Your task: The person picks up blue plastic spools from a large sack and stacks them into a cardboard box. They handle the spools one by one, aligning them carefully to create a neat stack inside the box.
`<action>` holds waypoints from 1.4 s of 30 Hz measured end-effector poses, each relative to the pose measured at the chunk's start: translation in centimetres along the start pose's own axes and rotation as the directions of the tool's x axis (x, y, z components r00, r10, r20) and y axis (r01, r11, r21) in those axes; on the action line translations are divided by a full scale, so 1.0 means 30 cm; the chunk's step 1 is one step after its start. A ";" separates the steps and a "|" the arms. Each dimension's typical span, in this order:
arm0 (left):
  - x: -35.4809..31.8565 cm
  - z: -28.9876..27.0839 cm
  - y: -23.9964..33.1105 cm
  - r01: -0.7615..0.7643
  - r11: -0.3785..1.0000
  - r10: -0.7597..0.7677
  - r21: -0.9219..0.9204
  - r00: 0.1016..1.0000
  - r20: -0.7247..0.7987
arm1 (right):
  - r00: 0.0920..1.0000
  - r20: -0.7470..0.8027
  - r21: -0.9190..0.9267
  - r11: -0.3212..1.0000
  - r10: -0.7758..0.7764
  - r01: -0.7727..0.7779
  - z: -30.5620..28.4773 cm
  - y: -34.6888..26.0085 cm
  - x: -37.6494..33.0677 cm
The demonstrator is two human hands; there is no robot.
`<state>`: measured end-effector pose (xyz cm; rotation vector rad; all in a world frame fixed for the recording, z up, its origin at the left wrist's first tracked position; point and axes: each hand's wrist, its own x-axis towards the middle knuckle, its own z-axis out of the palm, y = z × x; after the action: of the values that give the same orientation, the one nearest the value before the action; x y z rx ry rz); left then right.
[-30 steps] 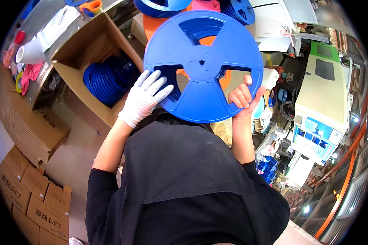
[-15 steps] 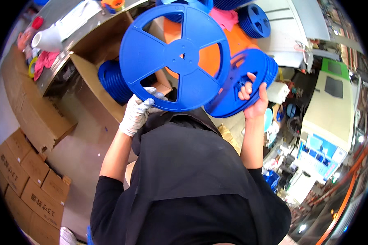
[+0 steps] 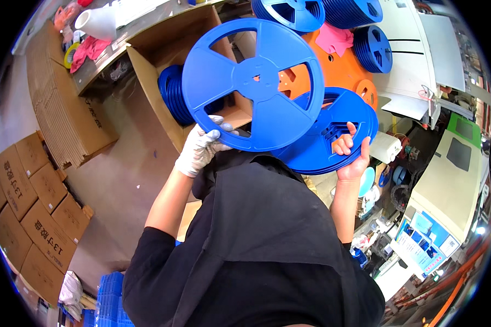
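A large blue plastic reel (image 3: pixel 213 82) with cut-out windows is held up in front of me. My left hand (image 3: pixel 206 143), in a whitish glove, grips its lower rim, fingers through a window. My bare right hand (image 3: pixel 353 155) is closed round the edge of a stack of blue reels (image 3: pixel 311 150), with fingers reaching in at a window and thumb along the rim. The single reel overlaps the left part of that stack. Beyond my left hand, an open cardboard box (image 3: pixel 153 90) has more blue reels (image 3: pixel 172 98) standing in it.
An orange round surface (image 3: pixel 338 68) beyond the hands bears a pink cloth (image 3: pixel 333 39) and several blue reel stacks (image 3: pixel 372 49). A grey workbench (image 3: pixel 101 71) runs at the far left. Flattened cardboard (image 3: pixel 60 103) and closed cartons (image 3: pixel 38 201) stand left. A cream machine (image 3: pixel 447 180) stands right.
My view has shifted, so the surroundings appear farther right and lower. The stack in my right hand has tilted to show more of its top face. Both hands keep their hold.
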<state>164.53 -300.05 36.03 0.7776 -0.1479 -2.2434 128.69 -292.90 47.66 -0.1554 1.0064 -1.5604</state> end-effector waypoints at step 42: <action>0.027 0.242 -0.086 -0.211 -0.374 -0.078 0.903 0.978 0.196 | 0.980 -0.198 0.000 1.000 -0.027 0.027 -0.086 0.056 -0.087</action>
<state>158.35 -299.66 40.68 1.2405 -2.5283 -1.3808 129.11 -289.20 46.08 -0.0115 1.1611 -1.6254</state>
